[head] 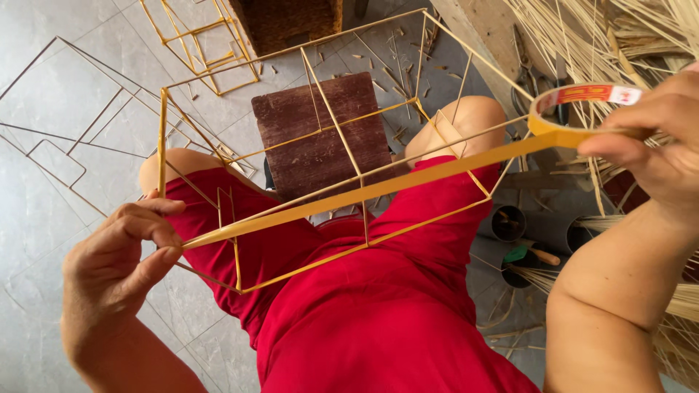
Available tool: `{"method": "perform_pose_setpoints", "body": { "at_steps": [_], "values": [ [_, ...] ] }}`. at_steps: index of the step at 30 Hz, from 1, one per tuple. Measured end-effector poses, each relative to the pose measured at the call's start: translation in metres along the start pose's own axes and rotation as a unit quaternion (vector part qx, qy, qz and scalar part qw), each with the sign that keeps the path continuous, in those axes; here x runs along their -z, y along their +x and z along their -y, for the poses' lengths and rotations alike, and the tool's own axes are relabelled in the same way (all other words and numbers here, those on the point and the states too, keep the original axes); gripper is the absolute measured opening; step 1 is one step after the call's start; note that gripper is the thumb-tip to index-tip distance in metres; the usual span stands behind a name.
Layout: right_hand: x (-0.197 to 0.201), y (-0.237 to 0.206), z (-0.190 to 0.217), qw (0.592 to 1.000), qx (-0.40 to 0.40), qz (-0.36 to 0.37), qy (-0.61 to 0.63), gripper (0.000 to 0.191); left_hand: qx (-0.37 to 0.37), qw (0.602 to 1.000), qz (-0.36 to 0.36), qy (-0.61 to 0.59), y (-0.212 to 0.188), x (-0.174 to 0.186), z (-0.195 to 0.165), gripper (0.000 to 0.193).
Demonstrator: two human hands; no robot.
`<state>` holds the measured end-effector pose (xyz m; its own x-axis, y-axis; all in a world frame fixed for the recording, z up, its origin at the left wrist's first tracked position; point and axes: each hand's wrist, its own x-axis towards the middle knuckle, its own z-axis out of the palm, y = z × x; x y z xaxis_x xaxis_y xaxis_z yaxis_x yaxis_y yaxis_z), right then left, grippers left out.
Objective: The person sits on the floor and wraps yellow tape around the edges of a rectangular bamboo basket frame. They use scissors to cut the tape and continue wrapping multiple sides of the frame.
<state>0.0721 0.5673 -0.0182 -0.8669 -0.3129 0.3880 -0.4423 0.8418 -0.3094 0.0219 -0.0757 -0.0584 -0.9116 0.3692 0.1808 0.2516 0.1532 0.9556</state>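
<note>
Left hand pinches the free end of a yellow tape strip, fingers clenched on it beside the wire frame. Right hand grips the tape roll, strip stretched taut between both hands across the frame, which rests over red-clad knees. Wooden stool below on the tiled floor.

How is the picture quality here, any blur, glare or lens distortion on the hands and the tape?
Head view: soft, even light, no glare and only faint shadows; the left hand, wire frame and stretched yellow tape strip are sharp; the right hand with the tape roll is slightly soft; wide-angle distortion swells both forearms at the edges.
</note>
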Motion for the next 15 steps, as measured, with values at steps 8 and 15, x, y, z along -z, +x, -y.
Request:
{"method": "perform_pose_setpoints", "body": {
  "at_steps": [8,15],
  "values": [
    [-0.016,0.001,0.002,0.988,-0.066,-0.059,-0.126,0.046,0.005,1.0,-0.007,0.005,-0.005,0.003,0.003,0.008],
    [-0.04,0.016,-0.001,0.982,-0.047,-0.066,-0.168,0.045,0.024,0.999,-0.022,-0.026,-0.005,0.002,0.003,0.005]
  ]
}}
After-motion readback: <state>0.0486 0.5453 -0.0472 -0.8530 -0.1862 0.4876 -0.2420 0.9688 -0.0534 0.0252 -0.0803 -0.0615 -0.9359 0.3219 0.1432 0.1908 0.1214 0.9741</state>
